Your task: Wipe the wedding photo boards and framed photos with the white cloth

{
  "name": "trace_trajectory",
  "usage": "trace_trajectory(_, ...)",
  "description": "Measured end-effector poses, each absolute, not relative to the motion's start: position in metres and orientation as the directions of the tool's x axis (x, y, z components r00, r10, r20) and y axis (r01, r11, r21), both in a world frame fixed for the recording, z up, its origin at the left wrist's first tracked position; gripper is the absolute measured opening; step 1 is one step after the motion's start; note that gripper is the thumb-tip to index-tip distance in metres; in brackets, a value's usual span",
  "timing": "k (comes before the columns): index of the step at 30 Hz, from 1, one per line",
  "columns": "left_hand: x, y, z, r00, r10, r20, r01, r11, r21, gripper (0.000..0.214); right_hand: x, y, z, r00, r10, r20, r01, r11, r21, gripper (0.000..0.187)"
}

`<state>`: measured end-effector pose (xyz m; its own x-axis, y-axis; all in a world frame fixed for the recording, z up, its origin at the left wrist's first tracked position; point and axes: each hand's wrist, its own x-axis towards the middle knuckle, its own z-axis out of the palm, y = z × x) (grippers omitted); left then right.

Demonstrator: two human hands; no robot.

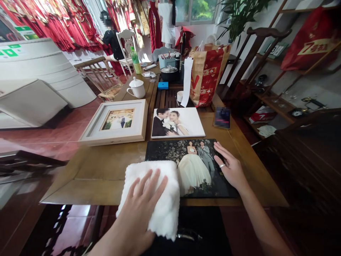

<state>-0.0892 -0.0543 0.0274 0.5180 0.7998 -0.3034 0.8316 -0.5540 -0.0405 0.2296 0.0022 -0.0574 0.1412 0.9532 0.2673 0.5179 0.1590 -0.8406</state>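
Observation:
My left hand (pixel 145 199) lies over a folded white cloth (pixel 167 209), its fingers spread on top and its thumb at the cloth's lower edge. The cloth covers the left part of a dark photo panel (pixel 165 151) and hangs past the table's front edge. This panel shows a couple, one in a wide white gown. At its right edge rests my right hand (pixel 230 169), fingers stretched out, a ring on one finger. Just behind lies a white photo panel (pixel 191 122) of a couple, and to its left a pale wooden picture frame (pixel 144 121).
On the wooden table (pixel 93 170) stand a lidded white mug (pixel 136 88), a green bottle (pixel 135 60), a blue box (pixel 163 85), a paper bag (pixel 205 74) and a dark phone-like object (pixel 222 117). Chairs surround it. A person (pixel 113 41) sits near red garments at the back.

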Motion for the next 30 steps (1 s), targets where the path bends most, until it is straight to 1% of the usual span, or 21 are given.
trace_trajectory(3, -0.082, -0.025, 0.031, 0.497, 0.832, -0.248, 0.854, -0.519, -0.032, 0.102, 0.230, 0.002, -0.058, 0.145, 0.953, 0.267, 0.517, 0.158, -0.842, 0.042)
trace_trajectory(6, -0.065, 0.016, 0.034, 0.428, 0.883, -0.192, 0.891, -0.448, -0.074, 0.087, 0.230, 0.003, -0.059, 0.143, 0.954, 0.263, 0.502, 0.159, -0.850, 0.041)
trace_trajectory(10, -0.046, 0.054, 0.032, 0.358, 0.926, -0.123, 0.919, -0.372, -0.128, 0.077, 0.231, 0.005, -0.062, 0.140, 0.953, 0.267, 0.487, 0.169, -0.857, 0.042)
trace_trajectory(12, -0.044, 0.057, 0.031, 0.346, 0.930, -0.123, 0.921, -0.362, -0.145, 0.079, 0.231, 0.005, -0.063, 0.140, 0.953, 0.270, 0.487, 0.171, -0.857, 0.042)
trace_trajectory(15, -0.051, 0.036, 0.028, 0.362, 0.920, -0.147, 0.912, -0.383, -0.148, 0.090, 0.231, 0.004, -0.063, 0.143, 0.953, 0.268, 0.493, 0.167, -0.854, 0.042)
trace_trajectory(19, -0.067, -0.023, 0.024, 0.396, 0.893, -0.213, 0.899, -0.424, -0.106, 0.106, 0.230, 0.003, -0.061, 0.145, 0.954, 0.263, 0.506, 0.157, -0.848, 0.042)
trace_trajectory(23, -0.072, -0.070, 0.024, 0.422, 0.876, -0.234, 0.893, -0.446, -0.057, 0.110, 0.230, 0.002, -0.059, 0.142, 0.953, 0.269, 0.512, 0.163, -0.844, 0.041)
trace_trajectory(26, -0.066, -0.067, 0.027, 0.426, 0.858, -0.288, 0.893, -0.449, -0.017, 0.110, 0.230, 0.002, -0.059, 0.141, 0.951, 0.275, 0.519, 0.165, -0.839, 0.041)
trace_trajectory(28, -0.059, -0.049, 0.028, 0.444, 0.834, -0.328, 0.884, -0.468, 0.007, 0.110, 0.231, 0.002, -0.060, 0.140, 0.951, 0.274, 0.517, 0.166, -0.840, 0.041)
trace_trajectory(30, -0.050, -0.023, 0.029, 0.485, 0.809, -0.332, 0.862, -0.507, 0.021, 0.108, 0.232, 0.003, -0.062, 0.138, 0.953, 0.271, 0.509, 0.166, -0.844, 0.042)
